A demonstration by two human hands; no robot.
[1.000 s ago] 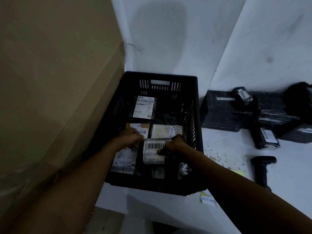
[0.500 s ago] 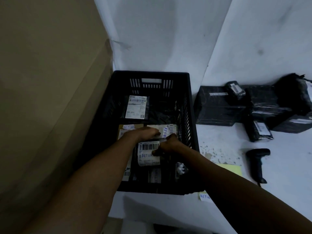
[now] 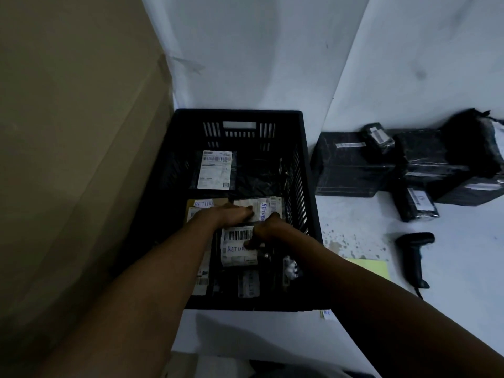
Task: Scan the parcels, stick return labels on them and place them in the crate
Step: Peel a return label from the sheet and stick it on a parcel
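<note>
A black plastic crate [image 3: 308,170] stands on the white table and holds several parcels with white labels, some marked RETURN. Both my hands are inside it. My right hand [image 3: 266,231] grips the right edge of a small parcel with a barcode and a RETURN label [image 3: 237,248]. My left hand [image 3: 230,214] rests with fingers stretched across the parcels just behind it, at that parcel's top edge. Another labelled black parcel [image 3: 215,169] lies at the crate's far end.
A tall cardboard box [image 3: 76,159] stands against the crate's left side. Black wrapped parcels [image 3: 351,167] are piled at the right by the wall. A black barcode scanner [image 3: 416,255] lies on the table, a yellow-green pad [image 3: 373,268] beside it, and a RETURN label [image 3: 327,313] near the crate.
My left hand has slid right across the parcels toward my right hand. The barcode parcel stays in my right hand's grip.
</note>
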